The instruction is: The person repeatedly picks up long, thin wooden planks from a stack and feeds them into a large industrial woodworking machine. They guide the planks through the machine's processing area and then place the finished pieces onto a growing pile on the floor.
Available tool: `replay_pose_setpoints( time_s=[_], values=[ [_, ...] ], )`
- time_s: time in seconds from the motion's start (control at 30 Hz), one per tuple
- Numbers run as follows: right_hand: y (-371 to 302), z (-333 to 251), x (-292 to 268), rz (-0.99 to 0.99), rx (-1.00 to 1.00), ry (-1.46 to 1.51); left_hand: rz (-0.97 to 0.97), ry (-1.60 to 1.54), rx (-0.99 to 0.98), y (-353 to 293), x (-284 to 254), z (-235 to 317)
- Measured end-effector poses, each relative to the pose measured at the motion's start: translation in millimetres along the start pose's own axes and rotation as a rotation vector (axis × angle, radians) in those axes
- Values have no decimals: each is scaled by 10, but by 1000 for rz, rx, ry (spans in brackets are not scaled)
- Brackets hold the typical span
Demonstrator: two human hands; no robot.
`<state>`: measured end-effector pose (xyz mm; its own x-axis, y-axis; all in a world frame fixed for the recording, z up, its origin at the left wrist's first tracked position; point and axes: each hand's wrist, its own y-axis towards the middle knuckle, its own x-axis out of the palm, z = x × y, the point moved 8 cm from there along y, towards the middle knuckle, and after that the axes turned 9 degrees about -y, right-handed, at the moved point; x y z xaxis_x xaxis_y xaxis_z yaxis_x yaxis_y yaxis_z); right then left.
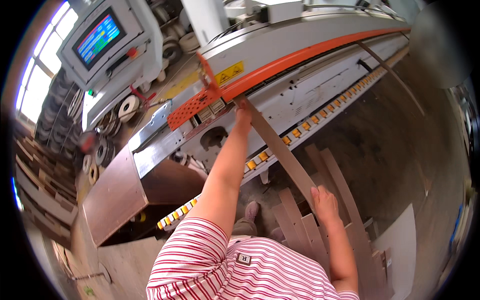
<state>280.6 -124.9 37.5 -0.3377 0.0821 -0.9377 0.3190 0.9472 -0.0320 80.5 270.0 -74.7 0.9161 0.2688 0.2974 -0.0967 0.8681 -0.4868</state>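
A long, narrow brown board (281,152) slants from the edge of a large grey and orange machine (280,70) down toward my right side. My left hand (243,116) is closed on its far end, close against the orange guard (300,57). Farther back along the board, my right hand (325,204) grips its near end from the right edge, thumb on top. Part of the board's far end is hidden under the guard. Beneath the board runs a rail with yellow rollers (297,133).
A control panel with a lit screen (101,40) stands at the far left, with rolls of edging (129,108) near it. Several brown strips (300,225) are stacked by my right arm. Another strip (392,75) sticks out of the machine farther right. A brown panel box (117,190) stands at left.
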Motion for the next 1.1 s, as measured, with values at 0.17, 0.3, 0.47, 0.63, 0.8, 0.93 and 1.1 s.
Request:
replay_pose_setpoints(
  time_s=[0.17,0.3,0.47,0.63,0.8,0.93,1.1],
  values=[
    [-905,101,-492,315,29,-93,-313,347,632,-380,-72,284],
    [-2132,771,67,77,319,-206,-652,401,630,-1990,-341,85],
    [-3056,1344,636,-291,455,-226,-828,555,172,-2911,-879,-671],
    [-2577,1091,468,-397,435,388,-964,515,-335,-3405,-1034,-1395],
    [-2054,532,866,-740,445,1231,-1072,84,-630,-3930,-666,-1403],
    [-1652,205,751,-683,161,734,-712,58,-350,-3390,-744,-1007],
    [-1855,255,740,-535,189,744,-295,10,1,-2009,-1298,-138]
  ],
)
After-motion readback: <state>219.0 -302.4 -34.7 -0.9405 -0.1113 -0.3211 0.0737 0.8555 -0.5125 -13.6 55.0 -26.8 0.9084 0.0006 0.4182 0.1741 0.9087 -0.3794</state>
